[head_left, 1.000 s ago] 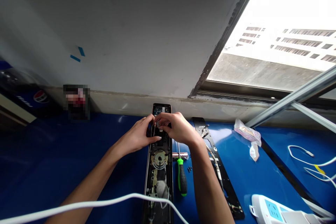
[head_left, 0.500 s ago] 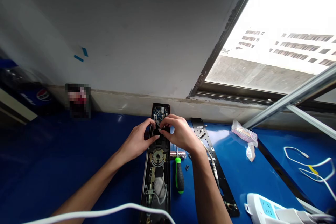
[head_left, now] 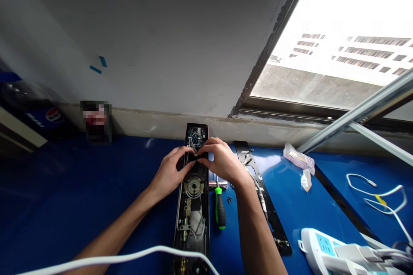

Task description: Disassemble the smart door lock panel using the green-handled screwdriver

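Observation:
A long, narrow door lock body [head_left: 194, 172] lies open on the blue table, its inner parts facing up. At its far end is a blue circuit board [head_left: 195, 137], from which thin grey wires [head_left: 193, 145] run down to my fingertips. My left hand [head_left: 172, 165] comes in from the left, thumb and index finger pinched at the wire ends. From the right, my right hand [head_left: 221, 159] pinches at the same spot, fingertips almost touching the left ones. Fingers hide the exact piece between them. Lower in the body sits a round metal part [head_left: 194, 186].
Right of the lock lie a green-black screwdriver [head_left: 220, 208], several small screws [head_left: 229, 200] and a black perforated plate [head_left: 277, 227] with a cable. A power strip [head_left: 314, 245] stands at lower right. One white cable [head_left: 129, 258] crosses the foreground. A wall runs behind.
My left fingertips have moved right and closed in against my right fingertips at the wires. The view has shifted slightly; the lock stays in place on the table.

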Tool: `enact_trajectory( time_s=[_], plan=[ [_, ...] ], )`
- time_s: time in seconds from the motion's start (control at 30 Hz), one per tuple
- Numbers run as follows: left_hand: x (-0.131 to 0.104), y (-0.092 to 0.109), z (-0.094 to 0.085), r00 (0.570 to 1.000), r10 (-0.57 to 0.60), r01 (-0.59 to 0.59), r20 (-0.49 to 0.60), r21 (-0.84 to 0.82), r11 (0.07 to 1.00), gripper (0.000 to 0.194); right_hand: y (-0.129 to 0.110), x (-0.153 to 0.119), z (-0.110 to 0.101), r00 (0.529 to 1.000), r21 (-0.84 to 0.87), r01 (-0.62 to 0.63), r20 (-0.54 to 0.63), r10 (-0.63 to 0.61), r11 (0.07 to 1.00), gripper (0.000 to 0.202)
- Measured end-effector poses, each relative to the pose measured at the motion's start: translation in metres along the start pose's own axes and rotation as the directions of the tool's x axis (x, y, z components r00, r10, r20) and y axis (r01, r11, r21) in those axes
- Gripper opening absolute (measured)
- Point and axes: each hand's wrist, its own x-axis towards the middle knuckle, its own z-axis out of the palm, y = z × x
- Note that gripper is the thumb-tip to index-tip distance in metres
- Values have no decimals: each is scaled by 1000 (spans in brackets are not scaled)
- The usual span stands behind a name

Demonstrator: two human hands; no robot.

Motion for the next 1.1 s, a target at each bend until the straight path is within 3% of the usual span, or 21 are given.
enact_trajectory(
  time_s=[0.93, 1.1],
  plan=[
    [-3, -3, 7, 997, 49, -47, -61, 37, 998, 21, -14, 0, -3, 998, 12, -38, 51, 37, 999, 18],
    [-4, -6, 7, 999, -22, 21, -43, -19, 1000, 29, -10, -7, -8, 998, 88, -64, 30, 62, 994, 15]
  ],
)
